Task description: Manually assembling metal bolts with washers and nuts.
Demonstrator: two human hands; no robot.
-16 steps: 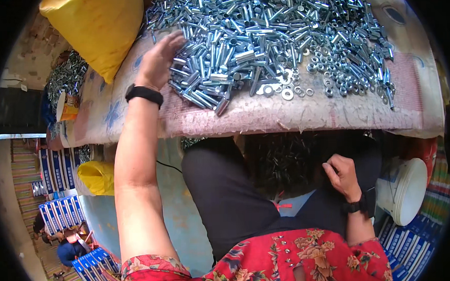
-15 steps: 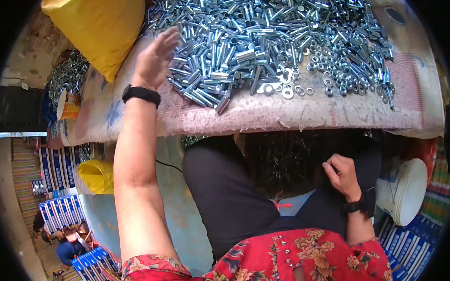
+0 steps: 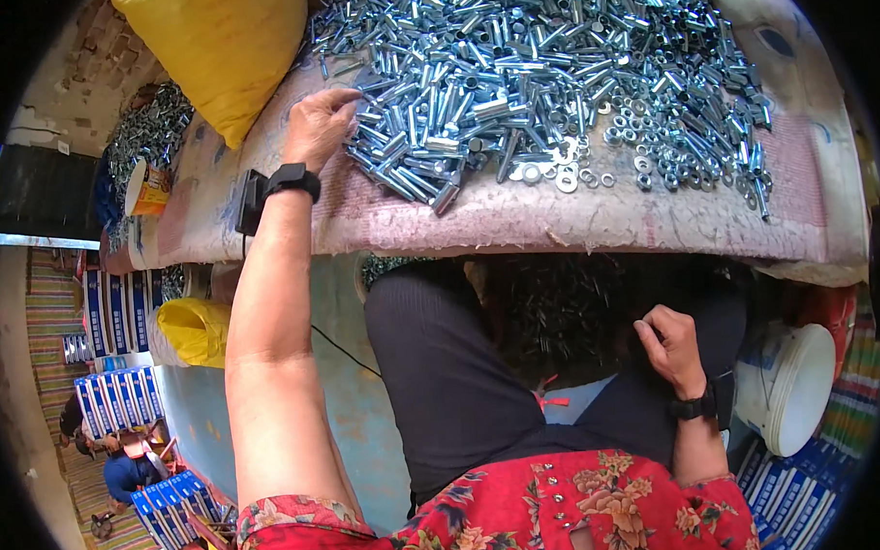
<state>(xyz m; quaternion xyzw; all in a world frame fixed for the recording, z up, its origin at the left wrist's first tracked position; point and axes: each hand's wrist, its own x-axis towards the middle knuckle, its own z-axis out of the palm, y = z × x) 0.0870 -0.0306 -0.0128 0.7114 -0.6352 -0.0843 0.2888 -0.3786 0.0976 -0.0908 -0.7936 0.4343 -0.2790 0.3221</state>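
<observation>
A wide heap of shiny metal sleeves and bolts (image 3: 473, 109) covers the cloth-topped table (image 3: 516, 224). At its left edge is my left hand (image 3: 320, 126), back upward, fingers curled and pressed together beside the outermost pieces. Whether anything is between those fingertips is hidden. Loose nuts (image 3: 638, 123) and flat washers (image 3: 566, 180) lie along the near right side of the heap. On my dark-trousered thigh rests my right hand (image 3: 670, 346), loosely curled into a fist, with nothing showing in it.
A yellow sack (image 3: 224, 59) stands at the table's far left, with a paper cup (image 3: 146, 188) nearby. Beneath the table is a dark pile of metal pieces (image 3: 562, 309). A white bucket (image 3: 798, 389) is at right. Stacked blue-and-white boxes (image 3: 120, 398) and another person (image 3: 129, 475) are at lower left.
My left hand has turned from outstretched fingers to curled ones and come slightly nearer, at the heap's left edge. The right hand has stayed on my thigh. The view has shifted slightly.
</observation>
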